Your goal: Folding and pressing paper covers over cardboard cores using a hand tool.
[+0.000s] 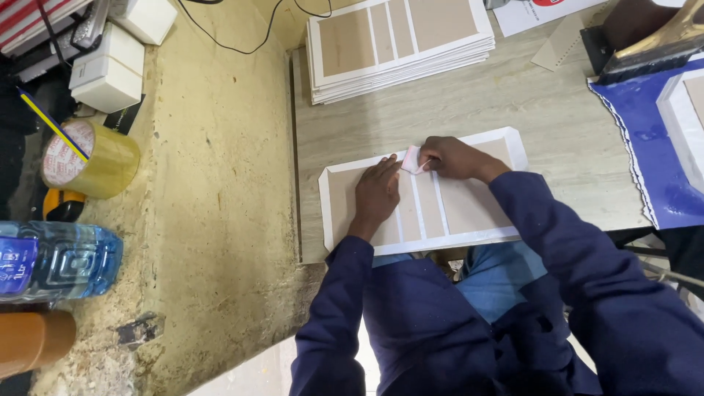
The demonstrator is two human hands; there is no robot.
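Note:
A flat book-cover blank lies on the wooden table in front of me: brown board panels glued on white paper with cut corners. My left hand presses flat on its left panel. My right hand grips a small pink-white folded cloth or pad and holds it against the top edge of the blank, near the narrow spine strips. Both arms wear dark blue sleeves.
A stack of similar blanks sits at the table's far edge. A blue sheet with a white board and a brush lie at right. On the rough ledge at left: tape roll, water bottle, white boxes.

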